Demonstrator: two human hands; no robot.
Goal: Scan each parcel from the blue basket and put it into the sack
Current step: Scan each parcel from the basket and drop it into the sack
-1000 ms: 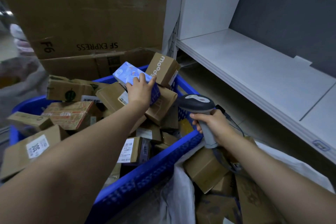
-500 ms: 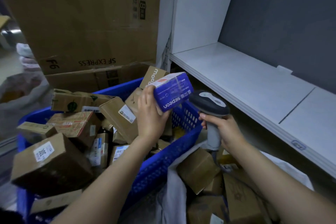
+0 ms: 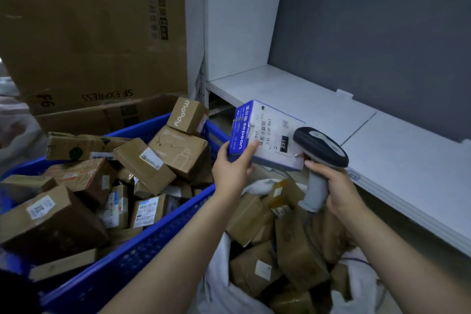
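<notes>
The left hand (image 3: pixel 231 173) holds the parcel (image 3: pixel 270 139) by its lower left corner, with the thumb on the label face and the other fingers hidden behind. The right hand (image 3: pixel 337 186) is wrapped around the grey handle of the scanner (image 3: pixel 320 148). The two hands are apart, each one closed on its own thing. The parcel is lifted out of the basket (image 3: pixel 132 257) and hangs over the open sack (image 3: pixel 216 293), between the basket and the white shelf (image 3: pixel 293 92). It is a flat box of smooth printed card, blue on the side and white on the top, and its long axis goes from upper left down to the right, towards the scanner. The dark rounded head of the scanner is just beside the lower right corner of the box; I cannot tell if they touch. The barcode lies nearer to the left thumb, so I judge the scan asks for the head to aim left across the label. After that the sack is directly below, and the left hand is the nearer one for the drop. The other parcels are brown cardboard, matte and with sharp corners.
</notes>
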